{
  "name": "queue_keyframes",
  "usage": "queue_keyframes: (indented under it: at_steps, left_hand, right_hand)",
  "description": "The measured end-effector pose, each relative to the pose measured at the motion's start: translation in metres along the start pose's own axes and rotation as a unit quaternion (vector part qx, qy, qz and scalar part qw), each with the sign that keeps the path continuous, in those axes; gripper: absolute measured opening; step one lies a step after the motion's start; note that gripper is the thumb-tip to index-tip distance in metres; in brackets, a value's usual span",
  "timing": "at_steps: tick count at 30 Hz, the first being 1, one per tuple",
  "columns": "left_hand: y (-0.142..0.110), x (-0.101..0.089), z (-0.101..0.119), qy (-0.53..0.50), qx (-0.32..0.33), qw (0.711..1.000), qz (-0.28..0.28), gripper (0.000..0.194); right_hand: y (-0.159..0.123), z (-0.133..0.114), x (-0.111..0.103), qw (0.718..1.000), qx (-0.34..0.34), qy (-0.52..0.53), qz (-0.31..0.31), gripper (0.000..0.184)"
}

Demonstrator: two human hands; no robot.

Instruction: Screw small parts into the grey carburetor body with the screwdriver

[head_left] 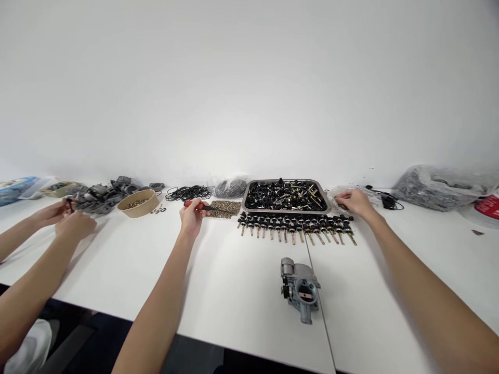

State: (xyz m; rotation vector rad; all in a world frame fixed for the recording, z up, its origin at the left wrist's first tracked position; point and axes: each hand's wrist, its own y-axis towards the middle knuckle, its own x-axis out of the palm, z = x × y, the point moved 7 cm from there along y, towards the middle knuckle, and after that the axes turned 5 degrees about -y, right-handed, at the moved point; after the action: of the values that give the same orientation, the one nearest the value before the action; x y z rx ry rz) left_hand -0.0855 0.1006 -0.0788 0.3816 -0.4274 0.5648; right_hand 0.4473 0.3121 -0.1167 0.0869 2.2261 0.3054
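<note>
My left hand (192, 214) is closed round a red-handled screwdriver (199, 205), its tip over a pile of small brass parts (225, 208). My right hand (353, 200) reaches into a clear plastic bag (338, 195) at the right of a metal tray (246, 197); its fingers are curled on something I cannot make out. A row of black-capped brass screws (296, 225) lies in front of the tray. A grey carburetor (300, 289) sits near the table's front edge, between my arms.
A co-worker's two hands (66, 218) work at the left beside grey castings (102, 196). A tan bowl of small parts (138, 202), black O-rings (188, 192), and bagged parts (440, 187) at the far right line the back.
</note>
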Motion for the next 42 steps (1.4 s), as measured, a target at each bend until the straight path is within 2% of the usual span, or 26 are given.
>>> queue_keyframes:
  at_steps: [4, 11, 17, 22, 25, 29, 33, 37, 42]
  left_hand:
    - [0.001, 0.000, -0.001, -0.013, -0.017, 1.000, 0.003, 0.023]
    - [0.004, -0.004, -0.003, -0.006, -0.024, 1.000, 0.015, 0.020]
    - [0.005, -0.008, -0.005, -0.011, -0.025, 0.999, 0.036, 0.020]
    - [0.007, -0.013, -0.005, -0.036, -0.033, 0.998, 0.042, 0.021]
    - [0.008, -0.014, -0.005, -0.062, -0.041, 0.996, 0.047, 0.021]
    - [0.007, -0.014, -0.003, -0.079, -0.042, 0.995, 0.051, 0.018]
    - [0.006, -0.011, -0.002, -0.080, -0.044, 0.995, 0.042, 0.017]
    - [0.003, -0.006, 0.000, -0.089, -0.040, 0.994, 0.040, 0.019]
    - [0.001, 0.000, 0.004, -0.085, -0.047, 0.995, 0.030, 0.018]
  right_hand:
    - [-0.006, -0.007, -0.015, 0.999, 0.033, 0.006, 0.003, 0.016]
    - [-0.011, -0.029, -0.037, 0.993, 0.011, 0.118, -0.027, 0.024]
    - [-0.018, -0.067, -0.046, 0.965, -0.054, 0.242, -0.088, 0.042]
    - [-0.035, -0.105, -0.053, 0.957, -0.087, 0.244, -0.130, 0.041]
    - [-0.055, -0.121, -0.049, 0.958, -0.089, 0.221, -0.159, 0.038]
    - [-0.096, -0.136, -0.030, 0.946, -0.119, 0.184, -0.239, 0.037]
    - [-0.136, -0.148, -0.022, 0.943, -0.177, 0.123, -0.254, 0.033]
    - [-0.166, -0.160, -0.020, 0.926, -0.155, 0.176, -0.296, 0.031]
    - [-0.195, -0.175, -0.013, 0.879, -0.121, 0.283, -0.365, 0.031]
